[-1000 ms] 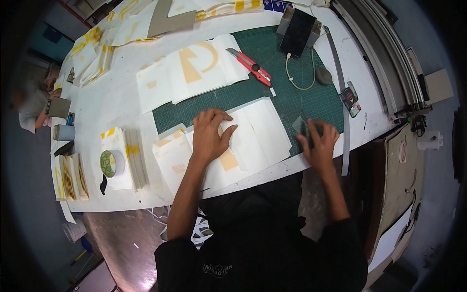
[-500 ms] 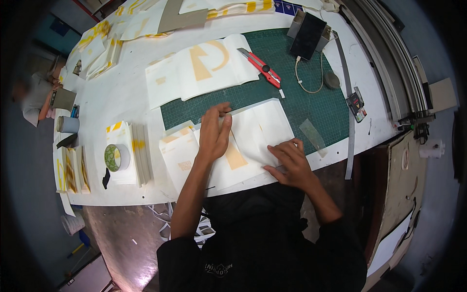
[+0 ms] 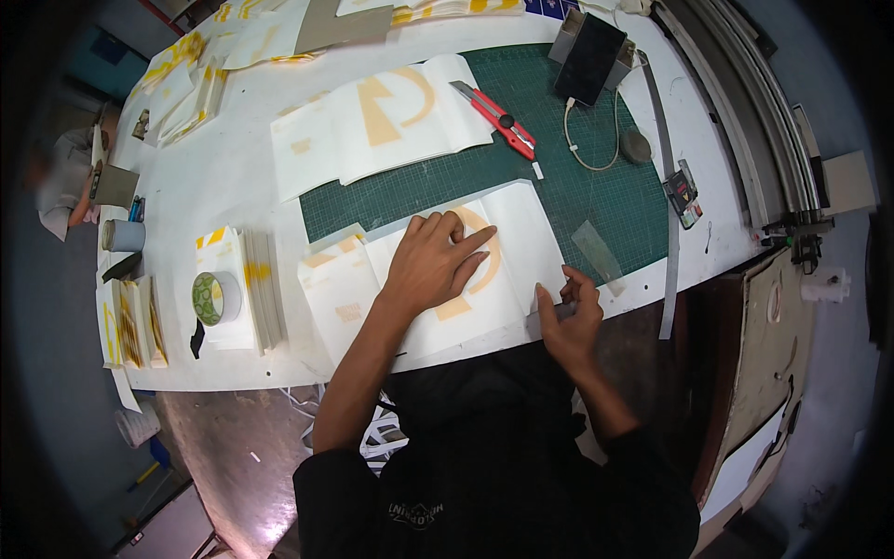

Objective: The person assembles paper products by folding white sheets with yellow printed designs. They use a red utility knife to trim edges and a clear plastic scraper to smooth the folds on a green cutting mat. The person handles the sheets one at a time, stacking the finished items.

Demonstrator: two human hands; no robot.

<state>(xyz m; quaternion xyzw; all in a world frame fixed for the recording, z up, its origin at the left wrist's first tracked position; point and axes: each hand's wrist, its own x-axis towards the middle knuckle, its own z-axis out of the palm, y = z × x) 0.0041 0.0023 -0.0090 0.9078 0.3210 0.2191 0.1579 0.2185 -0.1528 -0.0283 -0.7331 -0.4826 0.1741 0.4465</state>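
A white sheet with a pale orange curved shape [image 3: 521, 242] lies on the near part of the green cutting mat [image 3: 577, 177]. My left hand [image 3: 430, 265] rests flat on that sheet, fingers spread, pressing it down. My right hand [image 3: 570, 315] pinches the sheet's near right corner at the table edge, thumb and fingers closed on the paper. A clear plastic strip [image 3: 596, 250] lies on the mat just right of the sheet.
A red utility knife [image 3: 498, 119], a black box [image 3: 589, 56], a cord with a grey puck [image 3: 635, 146] and a second printed sheet [image 3: 391, 116] lie further back. A tape roll [image 3: 216, 298] sits on stacked sheets at left. A metal ruler [image 3: 666, 224] lies right.
My right hand moved left from the mat's right part to the sheet's near right corner and took hold of it. My left hand slid slightly right on the sheet.
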